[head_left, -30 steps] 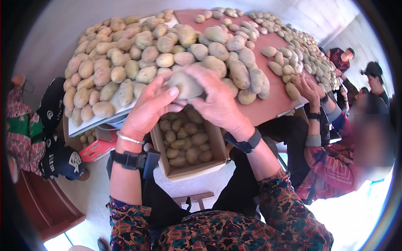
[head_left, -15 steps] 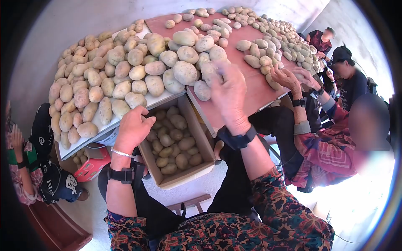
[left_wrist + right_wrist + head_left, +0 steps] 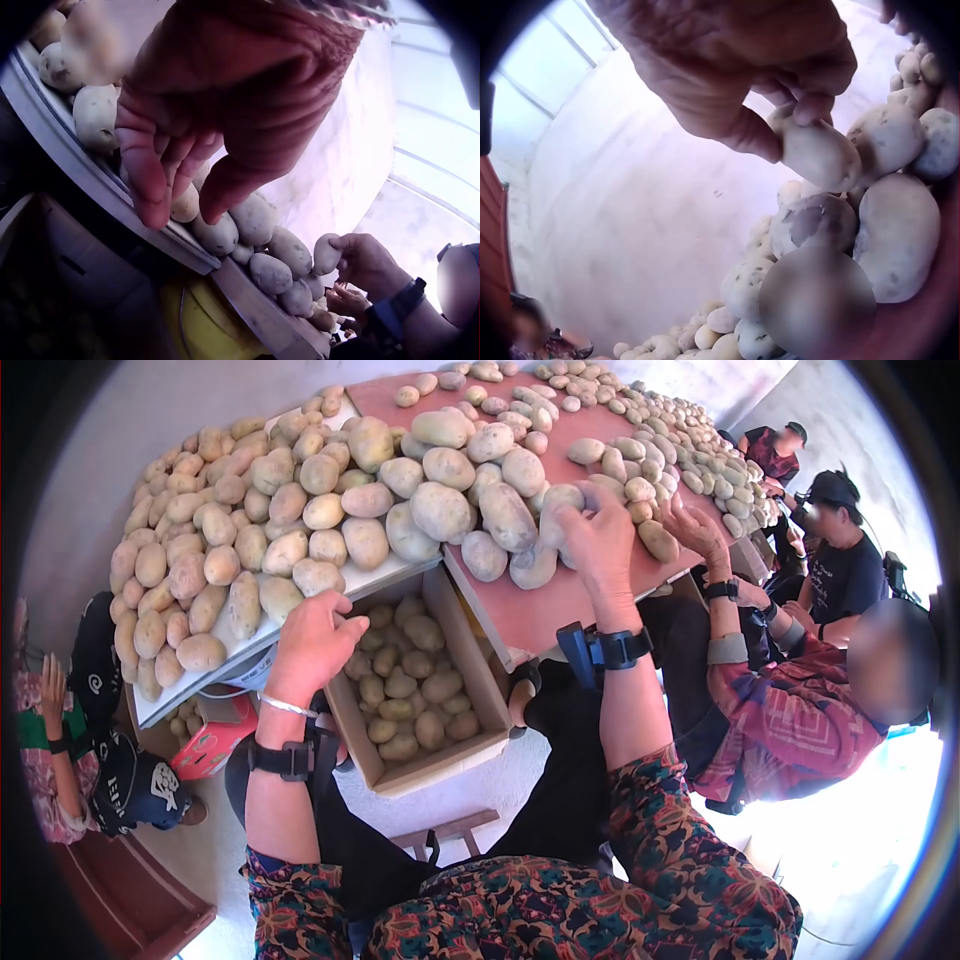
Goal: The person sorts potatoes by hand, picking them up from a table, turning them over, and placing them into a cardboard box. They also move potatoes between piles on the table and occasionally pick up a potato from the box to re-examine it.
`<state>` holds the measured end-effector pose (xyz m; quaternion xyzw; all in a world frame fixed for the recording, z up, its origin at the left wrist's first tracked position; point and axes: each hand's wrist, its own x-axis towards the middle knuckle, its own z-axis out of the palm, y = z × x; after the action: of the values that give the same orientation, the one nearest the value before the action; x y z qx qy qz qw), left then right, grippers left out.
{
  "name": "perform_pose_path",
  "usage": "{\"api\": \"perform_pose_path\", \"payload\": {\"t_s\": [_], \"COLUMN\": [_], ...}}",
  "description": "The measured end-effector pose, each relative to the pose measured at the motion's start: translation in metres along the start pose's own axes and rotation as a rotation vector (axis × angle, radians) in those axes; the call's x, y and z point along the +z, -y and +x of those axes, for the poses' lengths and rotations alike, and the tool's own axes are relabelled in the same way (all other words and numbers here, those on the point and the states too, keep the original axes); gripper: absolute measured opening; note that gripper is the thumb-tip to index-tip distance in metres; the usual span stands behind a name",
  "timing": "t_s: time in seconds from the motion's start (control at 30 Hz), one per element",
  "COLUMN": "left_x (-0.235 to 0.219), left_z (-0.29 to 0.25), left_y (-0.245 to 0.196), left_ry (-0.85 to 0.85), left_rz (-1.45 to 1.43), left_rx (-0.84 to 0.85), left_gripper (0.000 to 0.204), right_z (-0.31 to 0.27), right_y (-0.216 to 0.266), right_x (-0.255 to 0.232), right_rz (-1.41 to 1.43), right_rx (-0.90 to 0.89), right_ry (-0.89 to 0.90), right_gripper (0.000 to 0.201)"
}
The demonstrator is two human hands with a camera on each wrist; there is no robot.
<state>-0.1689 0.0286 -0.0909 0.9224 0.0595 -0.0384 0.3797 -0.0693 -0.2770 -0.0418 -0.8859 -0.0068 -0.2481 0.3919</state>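
In the head view my right hand [image 3: 603, 550] pinches a potato [image 3: 563, 503] at the right end of the big-potato heap. The right wrist view has this pale potato [image 3: 819, 155] between thumb and fingers, right above other potatoes, one with a dark peeled patch [image 3: 814, 219]. My left hand [image 3: 318, 647] hangs by the table's front edge, over the left rim of a cardboard box [image 3: 440, 765]. Its fingers are loosely bent with nothing between them, as the left wrist view of the hand [image 3: 232, 97] confirms. Several potatoes [image 3: 400, 685] lie inside the box.
A large potato heap [image 3: 235, 525] covers the white board; smaller potatoes [image 3: 690, 435] spread along the red tabletop [image 3: 545, 620]. To the right, another person's hand [image 3: 697, 528] is near a smaller pile. A red carton [image 3: 215, 735] stands under the table at left.
Both hands held a large potato above the box one second ago. Since then the left hand has dropped to the table edge, and the right has moved right, where it now pinches a potato.
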Motion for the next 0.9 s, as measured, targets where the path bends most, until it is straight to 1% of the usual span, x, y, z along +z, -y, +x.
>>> {"api": "perform_pose_path", "payload": {"t_s": [0.03, 0.07, 0.1, 0.13, 0.17, 0.23, 0.27, 0.3, 0.37, 0.43, 0.5, 0.57, 0.63, 0.67, 0.7, 0.73, 0.77, 0.8, 0.83, 0.9], "left_x": [0.0, 0.003, 0.002, 0.002, 0.001, 0.001, 0.002, 0.003, 0.001, 0.001, 0.002, 0.001, 0.001, 0.0, 0.0, 0.001, 0.001, 0.001, 0.001, 0.0], "left_z": [0.0, 0.003, 0.003, 0.003, 0.002, 0.001, 0.002, 0.003, 0.003, 0.005, 0.006, 0.006, 0.003, 0.002, 0.005, 0.006, 0.005, 0.004, 0.004, 0.003], "left_y": [0.002, 0.01, 0.012, 0.011, 0.008, 0.007, 0.009, 0.011, 0.011, 0.013, 0.014, 0.012, 0.013, 0.015, 0.015, 0.015, 0.017, 0.018, 0.018, 0.019], "left_ry": [-0.008, -0.017, -0.008, -0.014, -0.019, -0.005, -0.018, -0.031, -0.014, -0.018, -0.003, -0.002, -0.014, -0.013, -0.013, -0.025, -0.032, -0.036, -0.043, -0.03], "left_rz": [0.006, -0.021, -0.015, -0.016, -0.016, -0.017, 0.001, 0.019, 0.03, 0.032, 0.027, 0.033, 0.034, 0.046, 0.056, 0.048, 0.031, 0.017, 0.015, 0.021], "left_rx": [0.018, 0.04, 0.014, 0.019, 0.025, -0.01, 0.031, 0.074, 0.06, 0.07, 0.046, 0.02, 0.018, 0.036, 0.066, 0.098, 0.073, 0.039, 0.053, 0.031], "left_gripper": [0.035, 0.035, 0.035, 0.035, 0.036, 0.036, 0.033, 0.031, 0.032, 0.033, 0.033, 0.033, 0.034, 0.034, 0.034, 0.034, 0.034, 0.034, 0.034, 0.034], "right_z": [0.0, -0.001, -0.005, -0.011, -0.017, -0.027, -0.029, -0.034, -0.046, -0.055, -0.06, -0.072, -0.077, -0.081, -0.081, -0.081, -0.081, -0.077, -0.074, -0.067], "right_y": [0.0, 0.0, 0.004, 0.014, 0.021, 0.029, 0.025, 0.026, 0.03, 0.034, 0.038, 0.033, 0.035, 0.038, 0.041, 0.038, 0.036, 0.05, 0.045, 0.033], "right_x": [0.0, 0.002, 0.003, 0.001, 0.001, 0.002, 0.008, 0.012, 0.021, 0.023, 0.024, 0.034, 0.039, 0.038, 0.036, 0.037, 0.037, 0.03, 0.031, 0.038], "right_rz": [0.001, 0.225, 0.45, 0.48, 0.485, 0.504, 0.495, 0.497, 0.412, 0.419, 0.248, 0.27, 0.12, 0.033, -0.133, -0.092, -0.046, -0.094, -0.1, 0.223], "right_rx": [0.007, 0.037, 0.074, 0.114, 0.13, 0.096, 0.073, 0.081, -0.076, -0.063, -0.103, -0.103, -0.265, -0.385, -0.418, -0.335, -0.252, -0.189, -0.194, -0.185], "right_ry": [0.016, 0.052, 0.085, 0.144, 0.162, 0.381, 0.478, 0.485, 0.633, 0.685, 0.973, 1.007, 1.143, 1.133, 1.19, 1.212, 1.235, 1.183, 1.17, 0.756], "right_gripper": [0.038, 0.039, 0.039, 0.037, 0.037, 0.042, 0.041, 0.041, 0.038, 0.035, 0.033, 0.031, 0.029, 0.029, 0.028, 0.027, 0.027, 0.022, 0.022, 0.017]}}
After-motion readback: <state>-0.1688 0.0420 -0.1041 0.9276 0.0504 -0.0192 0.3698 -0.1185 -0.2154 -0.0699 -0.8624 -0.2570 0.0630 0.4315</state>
